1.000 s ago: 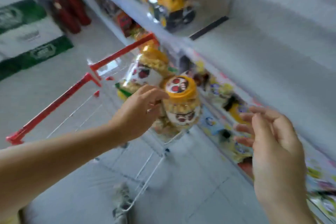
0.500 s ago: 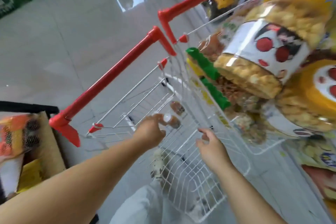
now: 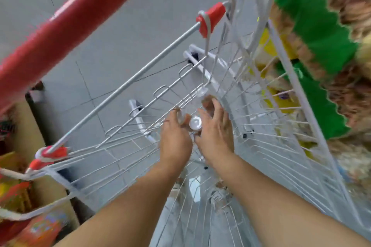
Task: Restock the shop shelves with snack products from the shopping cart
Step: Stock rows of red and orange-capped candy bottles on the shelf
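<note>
Hands: both are reaching down into the white wire shopping cart (image 3: 124, 86) at the centre of the frame, forearms entering from the bottom edge. Left hand (image 3: 176, 140): its fingers are curling round a small white-capped jar (image 3: 195, 123) with brownish contents, though blur is hiding the exact grip. Right hand (image 3: 215, 136): it is lying just beside that jar with fingers spread and relaxed, the fingertips touching a clear rounded item (image 3: 202, 92) too blurred to identify. Task item: the jar is sitting low in the cart's basket, between the two hands. Cart: a thick red handle (image 3: 70, 30) is running diagonally across the upper left, and red plastic corner caps (image 3: 210, 19) are showing at the upper centre. Stock: green-edged snack bags (image 3: 313, 26) with brown contents are crowding the right side of the frame, beyond the cart's wire wall. Surface: a grey tiled floor (image 3: 120, 6) with thin dark joints is showing through the wire and filling the upper left. Surroundings: a tan cardboard box (image 3: 24, 126) is standing at the left edge, with orange and red packets (image 3: 40, 228) blurring below it at the lower left. Pale trousers (image 3: 180, 226) are showing through the wire at the bottom centre.
</note>
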The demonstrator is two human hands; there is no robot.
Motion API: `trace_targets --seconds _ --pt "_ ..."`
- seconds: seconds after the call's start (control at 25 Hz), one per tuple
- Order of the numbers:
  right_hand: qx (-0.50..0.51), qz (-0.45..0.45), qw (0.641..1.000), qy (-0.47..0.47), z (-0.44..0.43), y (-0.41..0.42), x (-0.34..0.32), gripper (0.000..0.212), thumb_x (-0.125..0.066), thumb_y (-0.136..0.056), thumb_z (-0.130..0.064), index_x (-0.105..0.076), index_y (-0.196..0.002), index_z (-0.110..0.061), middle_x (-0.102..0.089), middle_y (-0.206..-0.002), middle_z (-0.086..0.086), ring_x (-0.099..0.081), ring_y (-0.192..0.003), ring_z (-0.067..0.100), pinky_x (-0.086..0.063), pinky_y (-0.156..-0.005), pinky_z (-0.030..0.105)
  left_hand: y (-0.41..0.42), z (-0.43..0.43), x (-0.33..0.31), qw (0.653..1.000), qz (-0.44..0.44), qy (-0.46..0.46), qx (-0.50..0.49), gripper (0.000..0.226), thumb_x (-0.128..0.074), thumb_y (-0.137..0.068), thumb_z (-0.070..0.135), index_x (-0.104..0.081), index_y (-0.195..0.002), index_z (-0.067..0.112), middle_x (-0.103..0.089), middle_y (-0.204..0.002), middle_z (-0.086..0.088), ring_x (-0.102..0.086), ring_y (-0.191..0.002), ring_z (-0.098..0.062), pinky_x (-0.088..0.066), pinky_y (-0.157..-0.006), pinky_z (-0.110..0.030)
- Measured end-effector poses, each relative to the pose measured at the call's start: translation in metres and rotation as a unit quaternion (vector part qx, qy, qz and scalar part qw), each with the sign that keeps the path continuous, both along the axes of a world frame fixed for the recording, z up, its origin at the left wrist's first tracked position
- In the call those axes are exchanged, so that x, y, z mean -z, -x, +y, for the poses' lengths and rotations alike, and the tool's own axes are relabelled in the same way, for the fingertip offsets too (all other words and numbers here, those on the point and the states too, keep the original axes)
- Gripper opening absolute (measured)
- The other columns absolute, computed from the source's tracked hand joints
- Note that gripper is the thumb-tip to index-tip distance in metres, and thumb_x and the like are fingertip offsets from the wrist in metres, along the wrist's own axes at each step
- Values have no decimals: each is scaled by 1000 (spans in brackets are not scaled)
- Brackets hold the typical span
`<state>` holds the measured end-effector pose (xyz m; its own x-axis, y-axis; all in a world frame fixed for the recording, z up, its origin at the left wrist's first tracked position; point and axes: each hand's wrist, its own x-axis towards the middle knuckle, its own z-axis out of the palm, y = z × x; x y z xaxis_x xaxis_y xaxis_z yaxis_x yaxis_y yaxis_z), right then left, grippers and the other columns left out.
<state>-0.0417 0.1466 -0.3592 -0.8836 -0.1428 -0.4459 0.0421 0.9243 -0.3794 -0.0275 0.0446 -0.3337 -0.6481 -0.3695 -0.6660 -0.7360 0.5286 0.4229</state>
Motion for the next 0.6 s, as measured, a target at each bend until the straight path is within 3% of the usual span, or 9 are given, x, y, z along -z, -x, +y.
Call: trace_targets --seconds 0.08,0.2,0.28,0.44,0.6 --pt "7 -8 1000 2 4 6 7 56 -79 -73 -31 -55 -122 -16 -21 -155 10 -25 -138 29 -35 -109 40 -4 4 4 998 40 -19 -35 43 -57 -97 16 -43 -137 26 -55 -124 -4 -51 -110 -20 -34 -82 -27" --pt "10 -38 999 5 11 18 4 41 -69 -78 -30 -51 -111 -15 -22 -156 4 -26 -132 29 -48 -94 42 -6 7 5 995 59 -41 -66 39 -64 -96 25 -45 -130 27 -55 -121 3 -50 -104 -10 -34 -80 -22" --pt "-3 -28 1000 -11 10 24 1 46 -64 -80 -26 -39 -117 -16 -27 -153 2 -31 -123 29 -53 -79 41 -3 7 10 994 59 -55 -79 42 -64 -96 23 -45 -134 24 -54 -127 5 -48 -105 -6 -32 -82 -15" --pt "9 -74 992 -103 -2 28 6 71 -54 -94 -34 -11 -148 -17 -32 -148 5 -40 -125 30 -48 -75 39 3 2 21 995 49 -67 -54 39 -64 -95 16 -53 -132 19 -53 -129 2 -52 -118 -16 -37 -92 -19" --pt "52 -127 979 -149 -8 43 17 61 -47 -99 -43 -22 -143 -9 -43 -142 10 -60 -113 33 -38 -69 36 6 -2 24 994 24 -92 -56 31 -64 -94 16 -54 -122 25 -65 -113 3 -59 -100 -13 -37 -69 -8"
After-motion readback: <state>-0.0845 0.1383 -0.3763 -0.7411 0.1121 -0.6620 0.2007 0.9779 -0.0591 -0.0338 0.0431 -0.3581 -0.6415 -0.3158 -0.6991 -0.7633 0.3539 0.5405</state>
